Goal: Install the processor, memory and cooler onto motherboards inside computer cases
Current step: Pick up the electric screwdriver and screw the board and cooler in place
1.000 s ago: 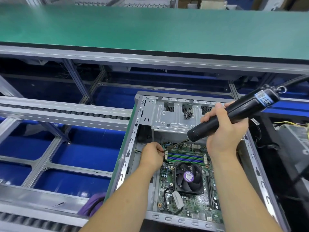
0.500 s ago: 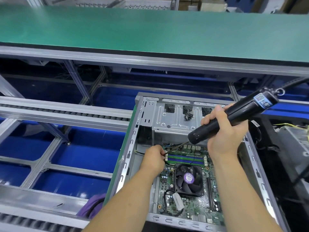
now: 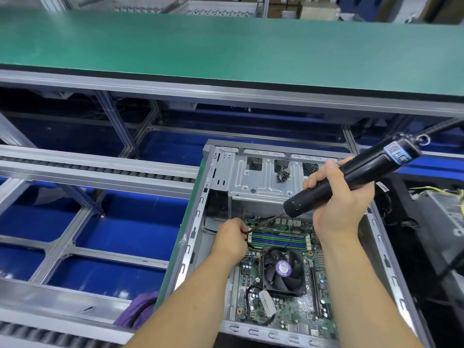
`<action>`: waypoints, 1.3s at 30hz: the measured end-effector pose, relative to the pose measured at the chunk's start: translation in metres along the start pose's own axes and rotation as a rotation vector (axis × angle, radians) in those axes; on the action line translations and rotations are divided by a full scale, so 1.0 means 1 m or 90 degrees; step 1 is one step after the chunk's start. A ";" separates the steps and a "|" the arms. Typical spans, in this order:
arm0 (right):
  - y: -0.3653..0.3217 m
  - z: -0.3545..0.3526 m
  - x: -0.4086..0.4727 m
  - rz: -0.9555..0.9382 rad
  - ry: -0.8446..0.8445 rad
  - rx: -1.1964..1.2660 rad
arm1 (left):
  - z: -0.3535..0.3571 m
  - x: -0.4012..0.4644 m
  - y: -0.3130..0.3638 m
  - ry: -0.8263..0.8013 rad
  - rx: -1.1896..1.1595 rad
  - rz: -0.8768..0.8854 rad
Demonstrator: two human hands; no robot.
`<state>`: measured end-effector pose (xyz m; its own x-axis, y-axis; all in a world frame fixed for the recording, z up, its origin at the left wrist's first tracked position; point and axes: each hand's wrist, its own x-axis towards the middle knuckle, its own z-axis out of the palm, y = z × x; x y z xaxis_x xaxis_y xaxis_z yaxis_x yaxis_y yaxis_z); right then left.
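— What do we have under our hands here?

— We see an open grey sheet-metal computer case [image 3: 261,182], its stamped panels bare and dull-shiny, with perforated mesh patches. Inside lies a green circuit-board motherboard [image 3: 296,315], matt and studded with small glinting parts.

— And the fan on it?

— A black plastic cooler fan [image 3: 282,271], smooth-bladed, with a glossy purple sticker at its hub.

— What does our right hand [image 3: 339,204] grip?

— A black cylindrical electric screwdriver [image 3: 351,182], smooth satin plastic, carrying a shiny blue label.

— Around us?

— A flat green bench mat [image 3: 226,46], matt and rubbery-looking, edged in brushed aluminium rails [image 3: 95,169]; a crumpled purple cloth [image 3: 136,310] lies low at our left.
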<state>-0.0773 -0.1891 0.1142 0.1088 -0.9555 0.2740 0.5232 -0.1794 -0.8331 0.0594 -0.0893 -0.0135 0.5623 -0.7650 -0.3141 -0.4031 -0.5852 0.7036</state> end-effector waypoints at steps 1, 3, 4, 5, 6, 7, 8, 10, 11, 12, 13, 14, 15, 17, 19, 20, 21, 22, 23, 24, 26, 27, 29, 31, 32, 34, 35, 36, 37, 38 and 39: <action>0.000 0.000 0.000 -0.001 -0.001 0.000 | 0.000 0.000 0.000 0.000 0.001 0.000; 0.000 0.000 0.000 -0.005 -0.001 -0.003 | 0.000 0.001 -0.001 -0.002 0.001 0.000; 0.000 -0.001 0.000 -0.005 0.000 -0.004 | 0.001 0.001 -0.001 -0.002 0.001 0.000; 0.000 -0.001 0.000 -0.005 0.000 -0.004 | 0.001 0.001 -0.001 -0.003 0.000 0.000; 0.000 -0.001 0.000 -0.004 0.002 -0.005 | 0.001 0.001 -0.001 -0.004 0.000 0.000; -0.001 -0.001 0.000 -0.005 0.004 -0.007 | 0.001 0.001 -0.001 -0.006 -0.001 0.001; -0.001 -0.001 0.000 -0.005 0.006 -0.007 | 0.001 0.001 -0.001 -0.007 0.000 0.002; -0.001 -0.001 0.000 -0.003 0.006 -0.004 | 0.001 0.001 -0.001 -0.008 0.004 0.004; -0.001 -0.001 0.000 -0.003 0.004 -0.003 | 0.001 0.001 -0.001 -0.006 0.005 0.003; -0.002 0.000 -0.001 -0.003 0.001 -0.003 | 0.001 0.001 -0.001 -0.005 0.004 0.002; -0.002 0.000 -0.001 -0.005 -0.002 -0.002 | 0.001 0.001 -0.002 -0.006 0.003 0.000; -0.002 0.000 -0.002 -0.005 -0.004 -0.001 | 0.002 0.001 -0.002 -0.008 0.002 -0.001; -0.002 0.000 -0.002 -0.004 -0.003 0.000 | 0.002 0.001 -0.002 -0.010 0.000 -0.002; -0.002 -0.001 -0.002 -0.001 0.003 -0.002 | 0.002 0.001 -0.002 -0.010 -0.002 -0.003; -0.002 -0.002 -0.002 0.001 0.003 -0.006 | 0.001 0.001 -0.001 -0.008 -0.005 -0.005; -0.001 -0.002 -0.002 0.000 -0.003 -0.007 | 0.001 0.001 0.000 -0.010 -0.004 -0.005; -0.001 -0.002 -0.002 0.001 -0.014 -0.007 | 0.002 0.000 0.000 -0.015 -0.001 -0.004; -0.001 -0.003 -0.002 0.003 -0.030 -0.007 | 0.002 0.000 0.000 -0.023 0.006 -0.003; -0.001 -0.003 -0.001 0.004 -0.047 -0.006 | 0.002 -0.001 0.000 -0.029 0.015 0.000; -0.001 -0.004 -0.001 0.005 -0.066 -0.006 | 0.001 -0.001 0.000 -0.034 0.025 0.005; -0.002 -0.003 -0.001 0.007 -0.097 -0.010 | 0.001 -0.002 0.001 -0.039 0.041 0.020; -0.003 -0.002 -0.001 0.004 -0.111 -0.019 | 0.000 -0.002 0.002 -0.041 0.047 0.027; -0.006 0.003 -0.004 -0.013 -0.139 -0.050 | -0.001 -0.003 0.003 -0.039 0.057 0.037; -0.008 0.012 -0.011 -0.031 -0.171 -0.090 | -0.002 -0.004 0.005 -0.036 0.067 0.043; -0.009 0.017 -0.014 -0.037 -0.186 -0.111 | -0.002 -0.005 0.005 -0.034 0.070 0.048; -0.009 0.026 -0.022 -0.049 -0.217 -0.159 | -0.004 -0.006 0.004 -0.026 0.071 0.058; -0.008 0.030 -0.025 -0.053 -0.229 -0.179 | -0.005 -0.007 0.004 -0.018 0.075 0.060; -0.007 0.032 -0.029 -0.052 -0.237 -0.193 | -0.006 -0.008 0.004 -0.012 0.081 0.062; -0.006 0.035 -0.031 -0.046 -0.238 -0.200 | -0.007 -0.008 0.004 -0.007 0.085 0.063; -0.005 0.037 -0.033 -0.040 -0.234 -0.204 | -0.007 -0.009 0.004 -0.005 0.089 0.063; -0.006 0.037 -0.034 -0.036 -0.231 -0.206 | -0.008 -0.010 0.004 -0.004 0.091 0.064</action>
<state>-0.0524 -0.1472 0.1274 0.4050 -0.8094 0.4253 0.2541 -0.3473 -0.9027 0.0580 -0.0821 -0.0030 0.5097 -0.8229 -0.2511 -0.5563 -0.5378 0.6334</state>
